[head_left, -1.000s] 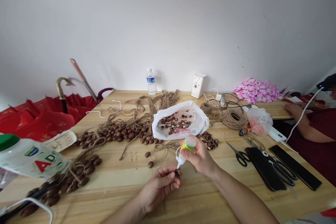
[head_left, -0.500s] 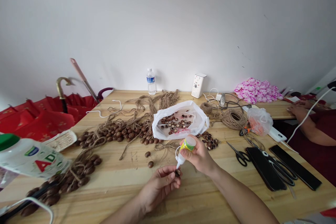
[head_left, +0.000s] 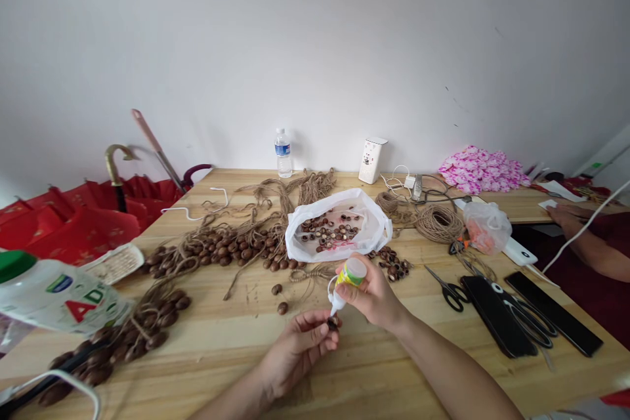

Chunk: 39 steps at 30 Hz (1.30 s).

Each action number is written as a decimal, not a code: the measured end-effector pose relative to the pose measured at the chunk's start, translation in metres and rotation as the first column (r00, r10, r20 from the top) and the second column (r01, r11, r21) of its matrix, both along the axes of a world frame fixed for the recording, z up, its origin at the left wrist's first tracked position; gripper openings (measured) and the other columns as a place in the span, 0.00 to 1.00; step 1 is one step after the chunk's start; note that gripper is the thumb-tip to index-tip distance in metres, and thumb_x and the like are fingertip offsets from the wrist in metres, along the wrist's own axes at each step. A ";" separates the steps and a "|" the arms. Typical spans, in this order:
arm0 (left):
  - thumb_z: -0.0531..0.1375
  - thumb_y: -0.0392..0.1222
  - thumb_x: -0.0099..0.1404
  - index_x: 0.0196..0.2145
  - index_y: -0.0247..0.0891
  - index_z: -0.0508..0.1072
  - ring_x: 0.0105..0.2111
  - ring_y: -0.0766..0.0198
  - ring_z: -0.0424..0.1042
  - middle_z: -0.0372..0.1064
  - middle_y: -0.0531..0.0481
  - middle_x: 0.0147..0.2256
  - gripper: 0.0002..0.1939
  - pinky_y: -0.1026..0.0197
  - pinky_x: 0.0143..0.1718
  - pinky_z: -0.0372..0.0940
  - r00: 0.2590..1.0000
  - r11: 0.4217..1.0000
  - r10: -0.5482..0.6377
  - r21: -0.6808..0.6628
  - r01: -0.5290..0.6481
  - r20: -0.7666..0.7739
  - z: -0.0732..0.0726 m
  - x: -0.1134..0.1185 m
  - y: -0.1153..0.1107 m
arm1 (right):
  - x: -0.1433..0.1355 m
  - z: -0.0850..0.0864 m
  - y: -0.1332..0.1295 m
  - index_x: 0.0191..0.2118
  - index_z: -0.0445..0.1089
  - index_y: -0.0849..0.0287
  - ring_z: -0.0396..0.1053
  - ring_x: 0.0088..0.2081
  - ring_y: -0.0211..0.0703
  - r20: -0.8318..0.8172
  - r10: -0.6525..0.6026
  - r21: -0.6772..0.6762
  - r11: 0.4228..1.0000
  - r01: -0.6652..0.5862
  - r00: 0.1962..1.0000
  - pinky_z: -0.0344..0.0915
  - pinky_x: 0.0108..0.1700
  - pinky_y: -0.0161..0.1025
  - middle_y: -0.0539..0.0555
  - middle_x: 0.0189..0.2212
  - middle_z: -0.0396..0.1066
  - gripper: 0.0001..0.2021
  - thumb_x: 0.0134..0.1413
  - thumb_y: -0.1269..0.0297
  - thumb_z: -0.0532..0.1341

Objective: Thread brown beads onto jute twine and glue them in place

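Between thumb and fingertips, my left hand (head_left: pixel 301 349) pinches a dark nut shell (head_left: pixel 333 323), its hollow side facing up. My right hand (head_left: pixel 377 295) is closed around a small glue bottle (head_left: pixel 350 273) with a yellow-green label, tipped so its white nozzle points down at the shell. Just behind the hands lies an open white plastic bag (head_left: pixel 374 243) with shell halves inside. A pile of loose shell halves (head_left: pixel 392 266) sits right of the bag, and two brown nuts (head_left: pixel 282 308) lie to the left of my hands.
Corded brown nuts (head_left: pixel 221 246) spread across the left. Twine coils (head_left: pixel 440 223), black scissors (head_left: pixel 453 294), a phone (head_left: pixel 497 315) and larger scissors (head_left: pixel 529 318) occupy the right. A water bottle (head_left: pixel 283 154) stands at the back. Another person's hand (head_left: pixel 566 215) is at far right.
The glue bottle in my right hand has shifted very slightly left and down, its nozzle still at the shell. At far right, the other person's hands and a white piece there have moved.
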<state>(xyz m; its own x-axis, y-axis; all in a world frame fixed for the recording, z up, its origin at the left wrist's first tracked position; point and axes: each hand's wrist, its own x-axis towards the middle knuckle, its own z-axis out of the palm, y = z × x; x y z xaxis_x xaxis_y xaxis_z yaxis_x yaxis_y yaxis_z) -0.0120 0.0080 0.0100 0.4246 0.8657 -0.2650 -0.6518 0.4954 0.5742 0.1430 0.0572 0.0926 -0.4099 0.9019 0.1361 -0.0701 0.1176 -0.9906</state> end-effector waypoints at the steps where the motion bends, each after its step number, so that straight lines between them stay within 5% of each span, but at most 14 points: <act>1: 0.68 0.31 0.49 0.32 0.32 0.78 0.27 0.66 0.73 0.76 0.45 0.31 0.09 0.64 0.34 0.67 1.000 1.000 0.002 -0.001 -0.002 0.000 0.000 0.000 0.000 | 0.000 0.000 0.000 0.34 0.63 0.60 0.64 0.28 0.38 0.002 0.002 0.001 1.000 -0.002 1.000 0.62 0.29 0.34 0.49 0.26 0.64 0.17 0.43 0.56 0.67; 29: 0.68 0.29 0.46 0.32 0.33 0.77 0.30 0.64 0.75 0.76 0.46 0.29 0.13 0.62 0.36 0.67 0.999 0.998 0.048 -0.026 -0.048 -0.018 0.001 -0.001 0.000 | 0.003 0.004 -0.001 0.35 0.64 0.59 0.64 0.28 0.39 0.042 -0.021 0.020 1.000 0.020 0.999 0.63 0.29 0.34 0.50 0.27 0.65 0.18 0.42 0.55 0.68; 39: 0.65 0.34 0.53 0.33 0.31 0.75 0.33 0.61 0.76 0.77 0.42 0.32 0.08 0.59 0.40 0.68 0.999 0.998 0.051 -0.025 -0.051 0.013 -0.001 -0.002 0.000 | 0.003 0.006 -0.002 0.35 0.64 0.59 0.63 0.28 0.38 0.053 -0.019 0.049 0.999 0.016 0.998 0.62 0.29 0.34 0.50 0.27 0.64 0.18 0.43 0.55 0.67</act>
